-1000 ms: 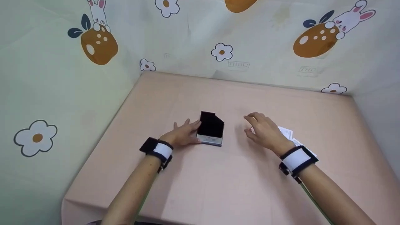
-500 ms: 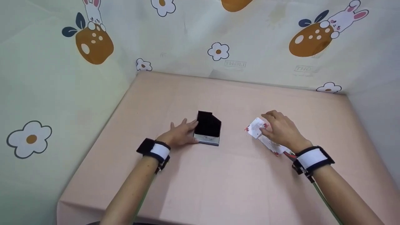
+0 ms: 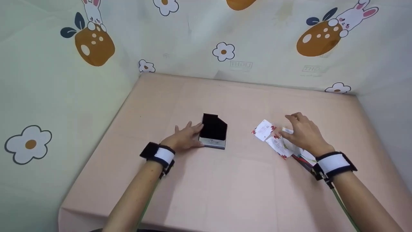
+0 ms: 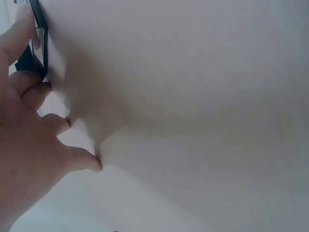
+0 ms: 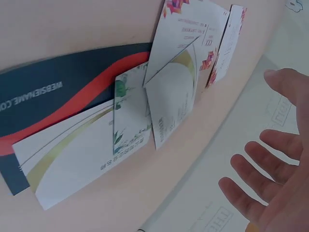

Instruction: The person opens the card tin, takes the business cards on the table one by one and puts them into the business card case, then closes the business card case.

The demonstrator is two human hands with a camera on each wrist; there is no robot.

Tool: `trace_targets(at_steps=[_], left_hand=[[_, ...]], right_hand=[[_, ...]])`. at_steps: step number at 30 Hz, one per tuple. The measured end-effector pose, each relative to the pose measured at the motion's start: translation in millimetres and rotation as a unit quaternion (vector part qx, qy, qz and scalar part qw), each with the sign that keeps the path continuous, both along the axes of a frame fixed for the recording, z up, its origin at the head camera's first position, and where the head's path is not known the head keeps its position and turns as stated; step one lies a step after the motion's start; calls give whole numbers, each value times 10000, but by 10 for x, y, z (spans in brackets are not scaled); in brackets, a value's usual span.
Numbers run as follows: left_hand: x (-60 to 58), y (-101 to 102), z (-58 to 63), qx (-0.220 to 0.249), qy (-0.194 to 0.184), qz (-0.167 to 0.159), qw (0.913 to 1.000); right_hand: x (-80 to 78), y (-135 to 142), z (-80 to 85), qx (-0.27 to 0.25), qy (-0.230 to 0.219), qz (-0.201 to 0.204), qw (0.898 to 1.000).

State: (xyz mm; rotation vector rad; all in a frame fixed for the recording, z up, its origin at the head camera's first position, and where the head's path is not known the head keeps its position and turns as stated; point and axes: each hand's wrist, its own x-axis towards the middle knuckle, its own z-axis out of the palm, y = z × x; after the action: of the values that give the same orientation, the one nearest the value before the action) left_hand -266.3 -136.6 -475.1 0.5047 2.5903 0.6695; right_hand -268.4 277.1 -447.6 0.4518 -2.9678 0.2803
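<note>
In the head view my left hand (image 3: 182, 138) holds an opened card case (image 3: 214, 127) at its left side. The case has a black inside and a silver front strip. In the left wrist view its dark edge (image 4: 40, 14) lies between thumb and forefinger, while the other fingertips rest on the cloth. My right hand (image 3: 304, 132) hovers over a loose spread of business cards, fingers apart and holding nothing. A card with red corner flowers (image 3: 263, 130) lies nearest the case. The right wrist view shows a green-leaf card (image 5: 130, 96) and a dark card with a red stripe (image 5: 72, 77).
A pink cloth (image 3: 193, 190) covers the table. Pale patterned sheeting (image 3: 180, 42) rises behind it and at both sides. A white card with a gold curve (image 5: 77, 159) overlaps the dark card.
My right hand has moved right, away from the case and over the cards, uncovering the flower-cornered ones. My left hand stays at the card case. The head view has shifted slightly.
</note>
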Motion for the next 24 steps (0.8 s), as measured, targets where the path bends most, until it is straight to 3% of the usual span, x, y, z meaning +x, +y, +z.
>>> trace_targets(at_steps=[24], left_hand=[[4, 7, -32, 34, 50, 3, 10000]], right_hand=[[185, 167, -240, 496, -749, -1039, 9905]])
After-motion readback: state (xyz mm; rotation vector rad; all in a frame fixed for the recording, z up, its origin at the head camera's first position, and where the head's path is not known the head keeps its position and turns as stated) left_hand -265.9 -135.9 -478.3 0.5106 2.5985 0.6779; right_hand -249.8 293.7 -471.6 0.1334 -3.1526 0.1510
